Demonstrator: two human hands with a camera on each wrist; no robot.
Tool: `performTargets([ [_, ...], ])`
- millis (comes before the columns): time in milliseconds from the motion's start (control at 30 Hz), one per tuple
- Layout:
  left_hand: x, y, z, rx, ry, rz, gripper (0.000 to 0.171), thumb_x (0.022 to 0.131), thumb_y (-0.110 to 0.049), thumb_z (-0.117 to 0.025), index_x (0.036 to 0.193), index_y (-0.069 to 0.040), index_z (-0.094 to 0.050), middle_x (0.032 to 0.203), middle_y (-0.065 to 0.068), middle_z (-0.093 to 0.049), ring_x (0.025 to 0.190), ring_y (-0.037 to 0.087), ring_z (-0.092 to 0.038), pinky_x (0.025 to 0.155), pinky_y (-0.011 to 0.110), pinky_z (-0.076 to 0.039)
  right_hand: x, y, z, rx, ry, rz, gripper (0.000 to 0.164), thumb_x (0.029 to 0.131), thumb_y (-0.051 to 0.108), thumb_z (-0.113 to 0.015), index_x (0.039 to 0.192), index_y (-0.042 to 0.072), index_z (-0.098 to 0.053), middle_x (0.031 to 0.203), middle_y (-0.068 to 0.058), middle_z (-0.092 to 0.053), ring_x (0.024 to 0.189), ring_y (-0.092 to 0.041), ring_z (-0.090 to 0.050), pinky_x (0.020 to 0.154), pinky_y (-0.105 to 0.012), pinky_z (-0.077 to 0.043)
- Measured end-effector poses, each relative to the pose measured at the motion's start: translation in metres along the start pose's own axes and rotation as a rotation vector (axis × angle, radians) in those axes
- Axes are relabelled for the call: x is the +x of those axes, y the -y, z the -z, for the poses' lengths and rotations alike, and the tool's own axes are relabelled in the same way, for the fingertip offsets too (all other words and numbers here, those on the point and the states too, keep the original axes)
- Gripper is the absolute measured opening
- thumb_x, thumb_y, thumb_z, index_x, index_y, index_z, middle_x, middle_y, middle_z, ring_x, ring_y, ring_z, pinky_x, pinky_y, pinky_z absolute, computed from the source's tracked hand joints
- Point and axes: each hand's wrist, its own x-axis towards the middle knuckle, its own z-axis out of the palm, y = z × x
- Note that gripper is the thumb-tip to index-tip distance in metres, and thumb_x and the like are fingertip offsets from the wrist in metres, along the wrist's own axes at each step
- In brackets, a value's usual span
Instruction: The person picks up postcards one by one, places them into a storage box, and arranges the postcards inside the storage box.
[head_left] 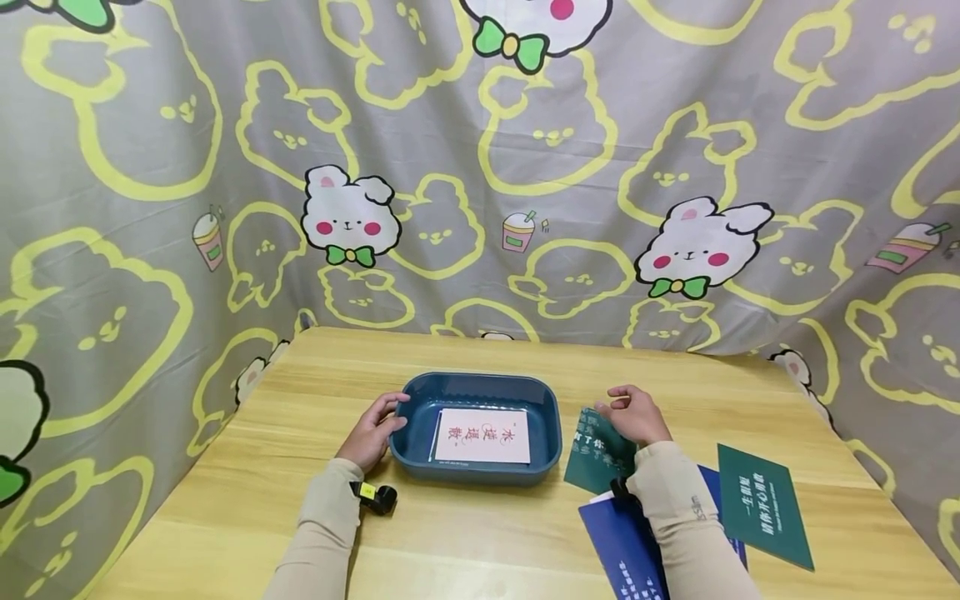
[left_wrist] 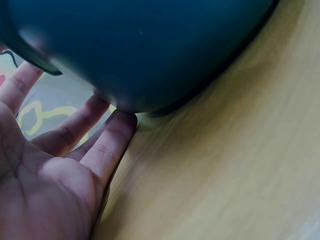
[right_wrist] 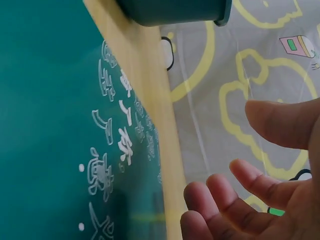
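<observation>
A dark blue-green plastic basin (head_left: 476, 476) stands on the table, holding a pale card with red characters (head_left: 482, 433) on top of darker cards. My left hand (head_left: 372, 433) is at the basin's left end; in the left wrist view its fairly straight fingers (left_wrist: 107, 145) touch the outer wall. My right hand (head_left: 636, 417) hovers at the far edge of a green card with white lettering (head_left: 592, 458). Its thumb and fingers are apart with nothing between them in the right wrist view. A blue card (head_left: 618, 542) lies partly under the right forearm.
Another green card (head_left: 765, 504) lies at the right, overlapping a blue card (head_left: 708, 479). The wooden table (head_left: 450, 542) ends at a patterned grey curtain (head_left: 450, 292) behind and at the sides.
</observation>
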Motion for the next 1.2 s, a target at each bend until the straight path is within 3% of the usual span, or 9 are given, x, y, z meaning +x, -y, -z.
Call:
performTargets([
  [167, 0.001, 0.0, -0.002, 0.007, -0.008, -0.006, 0.036, 0.097, -0.002, -0.05, 0.133, 0.004, -0.044, 0.128, 0.03, -0.043, 0.046, 0.005, -0.031, 0.046, 0.017, -0.029, 0.0, -0.003, 0.004, -0.02, 0.038, 0.003, 0.051, 0.095, 0.029, -0.062, 0.129, -0.006, -0.048, 0.112, -0.024, -0.056, 0.094, -0.034, -0.057, 0.077, -0.043, -0.047],
  [333, 0.002, 0.002, -0.003, 0.001, -0.011, 0.006, 0.036, 0.098, -0.001, -0.048, 0.133, 0.003, -0.044, 0.129, 0.028, -0.044, 0.045, 0.005, -0.031, 0.046, 0.017, -0.03, -0.001, -0.005, 0.007, -0.052, 0.145, -0.007, 0.052, 0.097, 0.03, -0.059, 0.132, -0.006, -0.047, 0.113, -0.023, -0.058, 0.089, -0.029, -0.061, 0.068, -0.039, -0.048],
  [433, 0.002, 0.003, -0.003, 0.006, -0.012, 0.016, 0.036, 0.098, -0.001, -0.048, 0.134, 0.002, -0.044, 0.13, 0.028, -0.043, 0.045, 0.006, -0.031, 0.046, 0.017, -0.03, 0.0, -0.007, 0.007, -0.108, 0.192, 0.0, 0.053, 0.097, 0.031, -0.058, 0.135, -0.005, -0.047, 0.118, -0.024, -0.057, 0.094, -0.03, -0.061, 0.072, -0.04, -0.049],
  [600, 0.001, 0.003, -0.003, 0.011, -0.008, 0.013, 0.036, 0.098, -0.003, -0.049, 0.134, 0.001, -0.044, 0.131, 0.029, -0.043, 0.045, 0.006, -0.031, 0.047, 0.018, -0.031, 0.002, -0.009, 0.005, -0.152, 0.181, 0.033, 0.051, 0.097, 0.031, -0.058, 0.135, -0.003, -0.048, 0.119, -0.023, -0.057, 0.103, -0.035, -0.057, 0.082, -0.047, -0.048],
  [800, 0.0, 0.001, -0.002, 0.013, -0.016, 0.025, 0.035, 0.099, -0.003, -0.048, 0.134, 0.002, -0.044, 0.131, 0.028, -0.043, 0.048, 0.006, -0.032, 0.048, 0.018, -0.032, 0.0, -0.007, 0.003, -0.207, 0.132, 0.091, 0.049, 0.096, 0.027, -0.061, 0.132, -0.004, -0.051, 0.116, -0.021, -0.059, 0.103, -0.038, -0.058, 0.08, -0.049, -0.048],
  [1067, 0.0, -0.003, -0.003, 0.009, -0.022, 0.014, 0.036, 0.098, -0.001, -0.049, 0.134, 0.002, -0.044, 0.128, 0.026, -0.044, 0.045, 0.005, -0.031, 0.046, 0.018, -0.031, -0.007, 0.002, -0.003, -0.391, 0.239, 0.094, 0.041, 0.094, 0.03, -0.064, 0.122, 0.0, -0.063, 0.123, -0.025, -0.058, 0.109, -0.042, -0.056, 0.084, -0.052, -0.048],
  [1200, 0.0, -0.001, -0.002, -0.002, -0.025, 0.004, 0.037, 0.096, 0.0, -0.05, 0.133, 0.004, -0.044, 0.126, 0.027, -0.045, 0.045, 0.005, -0.03, 0.046, 0.018, -0.03, -0.006, 0.0, -0.005, -0.42, 0.205, 0.091, 0.045, 0.092, 0.029, -0.066, 0.124, -0.003, -0.061, 0.122, -0.026, -0.058, 0.11, -0.044, -0.056, 0.085, -0.052, -0.048],
])
